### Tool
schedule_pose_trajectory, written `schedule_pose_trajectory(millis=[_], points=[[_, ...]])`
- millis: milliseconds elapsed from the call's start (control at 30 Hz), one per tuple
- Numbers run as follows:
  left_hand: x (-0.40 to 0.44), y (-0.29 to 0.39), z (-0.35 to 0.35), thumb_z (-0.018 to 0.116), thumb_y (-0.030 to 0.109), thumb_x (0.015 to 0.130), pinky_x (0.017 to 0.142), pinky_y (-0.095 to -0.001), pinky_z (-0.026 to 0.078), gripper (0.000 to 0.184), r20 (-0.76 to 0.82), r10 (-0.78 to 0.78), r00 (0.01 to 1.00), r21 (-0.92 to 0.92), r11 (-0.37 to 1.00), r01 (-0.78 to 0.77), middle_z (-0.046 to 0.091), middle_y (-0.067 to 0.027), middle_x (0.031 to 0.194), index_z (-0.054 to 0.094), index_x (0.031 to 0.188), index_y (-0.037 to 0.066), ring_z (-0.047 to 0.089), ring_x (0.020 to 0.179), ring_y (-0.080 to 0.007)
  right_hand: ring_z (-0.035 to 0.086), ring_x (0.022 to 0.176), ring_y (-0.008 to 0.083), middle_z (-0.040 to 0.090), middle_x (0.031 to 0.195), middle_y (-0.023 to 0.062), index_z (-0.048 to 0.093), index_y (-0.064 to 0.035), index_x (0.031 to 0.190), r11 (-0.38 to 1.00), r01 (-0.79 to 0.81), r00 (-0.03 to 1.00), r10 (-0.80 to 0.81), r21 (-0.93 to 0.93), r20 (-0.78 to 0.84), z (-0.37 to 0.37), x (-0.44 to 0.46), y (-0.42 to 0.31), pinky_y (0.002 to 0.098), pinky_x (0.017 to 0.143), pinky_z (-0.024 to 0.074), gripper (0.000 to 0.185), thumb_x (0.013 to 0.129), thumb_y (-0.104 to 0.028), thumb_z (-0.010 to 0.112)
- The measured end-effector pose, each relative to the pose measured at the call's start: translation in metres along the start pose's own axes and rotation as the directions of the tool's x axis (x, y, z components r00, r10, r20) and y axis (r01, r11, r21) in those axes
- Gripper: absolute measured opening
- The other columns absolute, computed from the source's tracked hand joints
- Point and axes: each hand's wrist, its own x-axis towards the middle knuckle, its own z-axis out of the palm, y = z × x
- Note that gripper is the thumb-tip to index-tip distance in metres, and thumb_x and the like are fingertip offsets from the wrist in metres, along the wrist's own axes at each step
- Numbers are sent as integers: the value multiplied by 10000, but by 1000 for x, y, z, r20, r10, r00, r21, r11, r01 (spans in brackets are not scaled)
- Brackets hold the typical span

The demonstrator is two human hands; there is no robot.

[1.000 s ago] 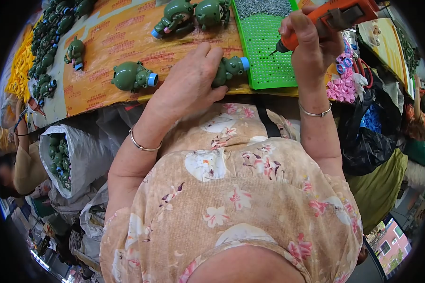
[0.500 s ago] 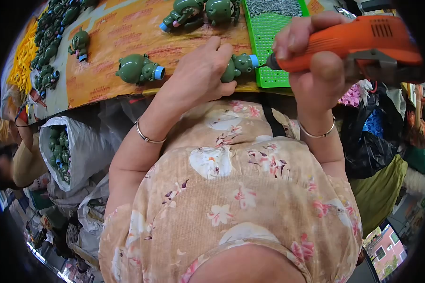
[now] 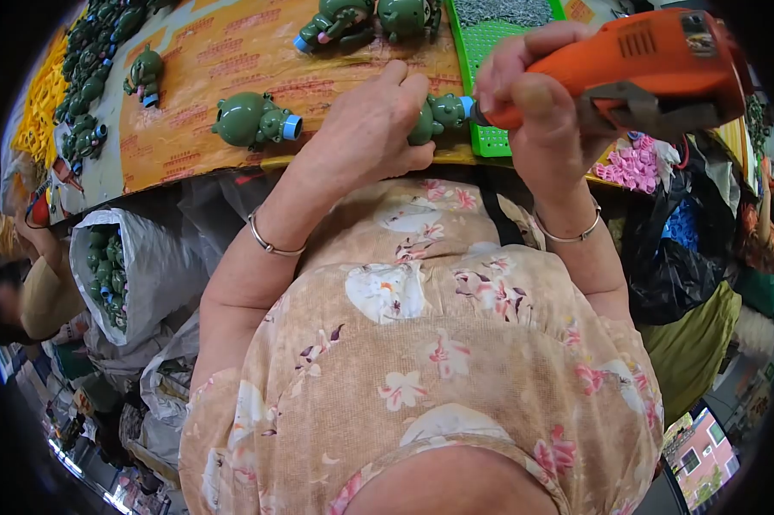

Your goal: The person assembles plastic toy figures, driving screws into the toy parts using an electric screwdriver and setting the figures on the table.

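My left hand (image 3: 374, 120) is closed around a green toy figure (image 3: 446, 112) lying on its side on the table; its head end is mostly hidden under my fingers. The figure's light-blue end points right. In my right hand (image 3: 546, 112) is an orange power screwdriver (image 3: 636, 64), held level with its nose against that blue end. The bit itself cannot be seen. Left of my left hand lies another green figure (image 3: 254, 120), also with a blue end. A green perforated tray (image 3: 490, 142), with a pile of small silvery screws (image 3: 503, 12) at its far end, sits behind the driver's nose.
More green figures (image 3: 344, 21) lie at the table's far side, with a heap (image 3: 87, 77) at the left beside yellow parts (image 3: 39, 99). A white sack (image 3: 164, 266) of figures stands below left. Pink pieces (image 3: 631, 163) and a black bag (image 3: 674, 249) are at right. Another person's arm (image 3: 48, 283) shows far left.
My right hand has brought the screwdriver left, so its nose now meets the figure's blue end and the thin bit no longer shows. My left hand keeps its hold with little movement.
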Motion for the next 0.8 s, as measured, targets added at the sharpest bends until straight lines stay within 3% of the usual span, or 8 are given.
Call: schedule_pose_trajectory(millis=[200, 300, 400, 467, 500, 600, 733, 800], points=[[0, -3, 1, 846, 186, 732, 788, -501, 525, 463, -11, 33, 999, 3, 999, -33, 573, -229, 1020, 540, 1001, -33, 627, 922, -444, 562, 643, 189, 573, 768, 82, 518, -3, 1019, 1000, 8, 1000, -8, 22, 25, -2, -1, 3, 336, 631, 500, 389, 919, -295, 755], [-3, 11, -10, 847, 222, 762, 794, -501, 531, 529, 36, -98, 994, 52, 994, 97, 579, -237, 1064, 544, 1112, -35, 637, 942, -443, 567, 652, 196, 575, 767, 88, 538, 7, 1068, 996, 74, 996, -72, 49, -43, -7, 3, -3, 339, 652, 502, 376, 936, -281, 740], [-8, 22, -21, 816, 257, 822, 873, -478, 512, 712, 100, -213, 972, 27, 977, 211, 583, -227, 1243, 478, 1412, 44, 605, 1073, -462, 589, 671, 208, 601, 790, 101, 571, 21, 1124, 977, 189, 974, -174, 100, -142, -33, 9, -8, 346, 662, 507, 361, 956, -259, 726], [-11, 21, -22, 795, 321, 855, 855, -482, 518, 713, 53, -164, 985, 25, 986, 163, 604, -248, 1217, 471, 1433, 57, 623, 1055, -460, 608, 677, 215, 623, 806, 107, 596, 27, 1145, 967, 249, 955, -255, -61, -148, -54, 13, -9, 354, 653, 516, 339, 967, -233, 720], [-12, 22, -22, 785, 353, 872, 847, -483, 521, 716, 28, -141, 990, 26, 990, 140, 614, -258, 1205, 468, 1444, 63, 632, 1047, -459, 588, 651, 142, 617, 807, 42, 578, -47, 1152, 976, 200, 938, -215, -83, -273, -44, 11, -15, 291, 593, 498, 427, 896, -276, 831], [-8, 29, -19, 709, 462, 935, 804, -496, 529, 700, -44, -337, 940, 136, 931, 340, 679, -265, 1069, 467, 1468, 79, 669, 959, -457, 627, 671, 220, 645, 803, 112, 624, 32, 1114, 974, 194, 958, -213, -115, -193, -71, 8, 1, 366, 637, 530, 277, 970, -185, 716], [-9, 30, -24, 629, 618, 937, 622, -529, 523, 655, -47, -323, 945, 216, 921, 325, 697, -218, 759, 579, 1248, 44, 684, 733, -438, 625, 646, 204, 644, 748, 106, 630, 37, 1092, 960, 234, 945, -262, -152, -194, -71, 4, 8, 366, 624, 535, 238, 960, -140, 720], [-8, 35, -41, 667, 604, 913, 634, -511, 528, 660, 32, -373, 927, 245, 902, 355, 701, -214, 824, 588, 1221, 25, 683, 761, -431, 627, 641, 202, 650, 744, 105, 631, 35, 1084, 963, 217, 945, -249, -162, -211, -71, 3, 11, 363, 626, 536, 227, 957, -132, 719]])
